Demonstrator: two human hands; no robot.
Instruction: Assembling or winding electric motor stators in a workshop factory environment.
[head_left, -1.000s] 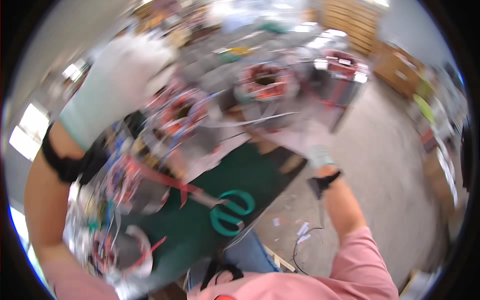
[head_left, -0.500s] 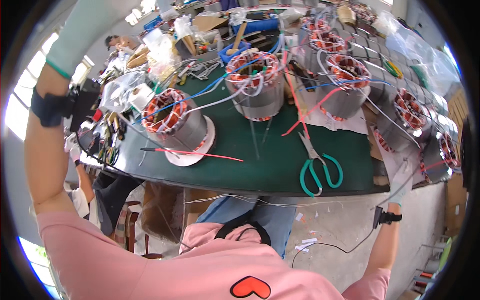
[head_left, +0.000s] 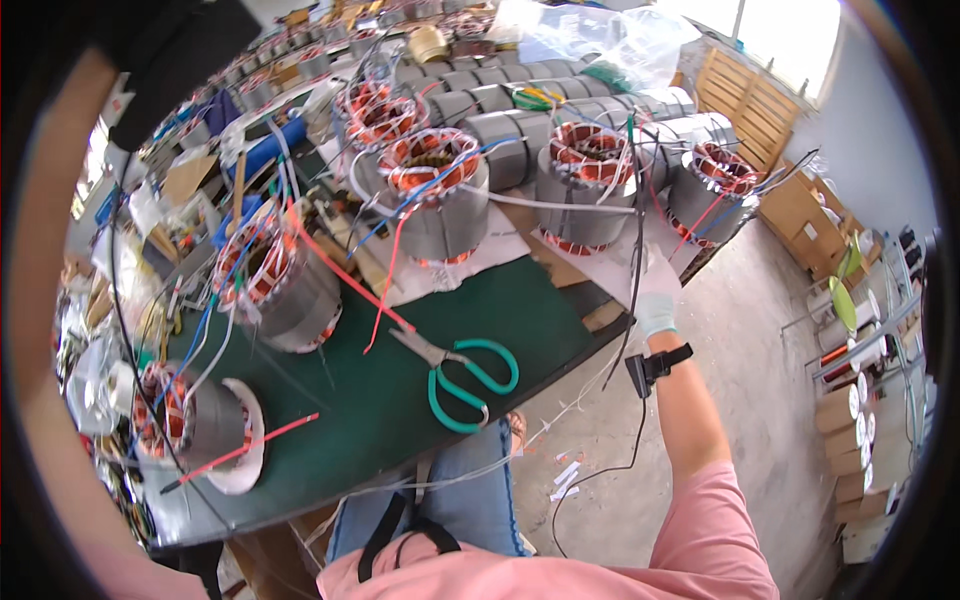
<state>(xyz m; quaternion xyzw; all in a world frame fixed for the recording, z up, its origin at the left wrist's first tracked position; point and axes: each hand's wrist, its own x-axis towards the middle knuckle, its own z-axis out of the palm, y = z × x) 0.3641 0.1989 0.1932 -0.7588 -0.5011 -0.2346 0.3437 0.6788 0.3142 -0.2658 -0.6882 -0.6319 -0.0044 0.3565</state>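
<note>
My right hand (head_left: 657, 290), in a pale glove with a green-tinted cuff, is by the table's right corner. It lies over white paper, close to a motor stator (head_left: 585, 210) and a second stator (head_left: 708, 205) with copper windings and loose leads. Its pale fingers blend into the paper, so their pose is unclear. My left forearm rises along the left rim with a black wrist device (head_left: 185, 65); the hand itself is outside the picture. Green-handled scissors (head_left: 434, 354) lie partly spread on the table, beside a long pink-red sleeve (head_left: 347, 267).
More stators stand on the green tabletop (head_left: 345, 400): one (head_left: 440, 225) centre-back, one (head_left: 300, 310) left of it, and one (head_left: 215, 425) by a white disc (head_left: 255, 475). Banded metal cylinders (head_left: 500, 140) lie behind. Cardboard boxes (head_left: 800, 220) and reels (head_left: 850, 400) stand at right.
My view has swung to the right, so the tabletop things appear further left. My raised left hand has left the picture. My right hand stays near the right-hand stators.
</note>
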